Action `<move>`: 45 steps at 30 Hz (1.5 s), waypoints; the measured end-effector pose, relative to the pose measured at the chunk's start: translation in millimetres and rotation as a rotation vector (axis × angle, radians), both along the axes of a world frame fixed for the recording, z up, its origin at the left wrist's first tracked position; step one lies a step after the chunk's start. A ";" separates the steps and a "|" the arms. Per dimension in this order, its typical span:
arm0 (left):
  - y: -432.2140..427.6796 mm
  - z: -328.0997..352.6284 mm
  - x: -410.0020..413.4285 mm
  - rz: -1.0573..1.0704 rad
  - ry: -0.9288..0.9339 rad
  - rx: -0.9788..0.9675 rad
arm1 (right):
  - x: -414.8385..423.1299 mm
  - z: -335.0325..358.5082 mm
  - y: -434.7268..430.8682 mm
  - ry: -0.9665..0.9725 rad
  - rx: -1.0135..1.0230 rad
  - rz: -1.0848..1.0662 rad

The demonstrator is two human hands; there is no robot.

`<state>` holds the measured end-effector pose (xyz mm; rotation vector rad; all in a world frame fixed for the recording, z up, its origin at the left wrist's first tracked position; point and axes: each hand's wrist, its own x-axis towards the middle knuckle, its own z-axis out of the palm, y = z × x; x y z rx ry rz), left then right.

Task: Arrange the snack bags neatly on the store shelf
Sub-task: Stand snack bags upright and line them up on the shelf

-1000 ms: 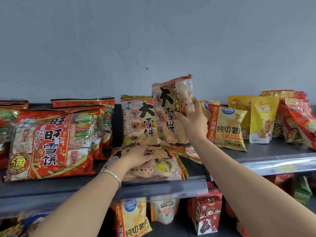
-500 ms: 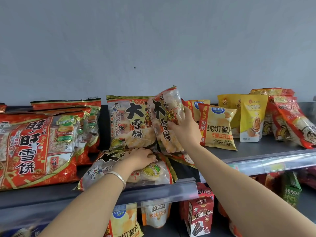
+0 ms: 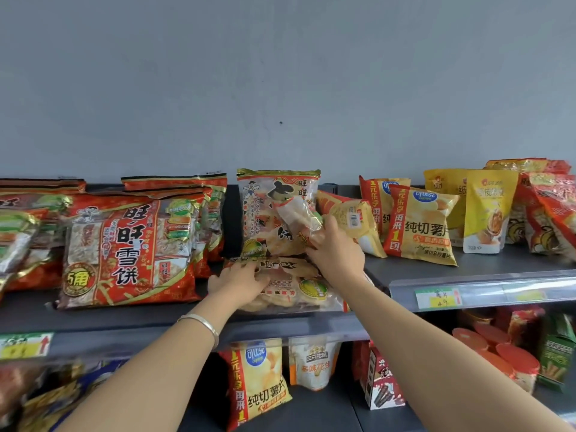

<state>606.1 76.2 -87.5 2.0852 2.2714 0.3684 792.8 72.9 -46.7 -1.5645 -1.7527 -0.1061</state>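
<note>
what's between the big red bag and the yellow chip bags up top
Head view: upright bag, flat bag under the left hand, tilted bag in the right hand, all crackers.

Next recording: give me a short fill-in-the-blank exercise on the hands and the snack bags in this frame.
The left hand rests on a rice cracker bag lying ___ on the shelf.
The right hand grips a tilted bag in front of a back bag standing ___.
The bracelet is on the ___ wrist.
Missing: flat, upright, left.

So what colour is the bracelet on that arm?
Silver. The bracelet shows best in the head view, on the left wrist.
</note>
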 end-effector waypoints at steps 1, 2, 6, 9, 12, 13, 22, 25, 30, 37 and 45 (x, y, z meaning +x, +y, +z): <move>-5.4 -0.5 -6.7 0.042 -0.019 -0.004 | -3.6 -3.4 -2.0 -0.023 -0.002 -0.002; -9.6 -2.0 -13.5 0.073 -0.051 -0.015 | -6.6 -6.9 -4.4 -0.039 -0.002 -0.005; -15.0 -13.7 -38.5 0.149 -0.415 -0.072 | -15.1 -19.7 -10.6 -0.080 -0.013 -0.032; -20.7 -17.1 -43.6 0.214 -0.620 -0.062 | -15.8 -24.3 -13.2 -0.074 -0.024 -0.040; -24.2 -11.5 -40.3 0.191 -0.837 0.002 | -14.4 -25.6 -14.4 -0.073 -0.034 -0.039; -24.6 -9.1 -38.7 0.182 -0.948 0.027 | -14.0 -25.9 -14.2 -0.074 -0.036 -0.037; -28.0 18.5 -3.8 0.053 -2.013 0.296 | 4.8 -16.5 -8.2 0.010 -0.051 -0.061; -28.8 18.4 29.9 -0.015 -2.048 0.301 | 12.5 -13.9 -7.8 0.069 -0.063 -0.051; -25.0 13.4 82.6 0.152 -2.027 0.163 | 22.6 -12.6 -9.0 0.103 -0.075 -0.029; -12.3 10.5 102.8 0.368 -1.963 0.391 | 38.5 -8.0 -12.4 0.125 -0.078 0.043; -24.1 40.8 87.1 0.085 -1.485 0.681 | 54.2 26.1 -17.2 0.369 0.057 0.168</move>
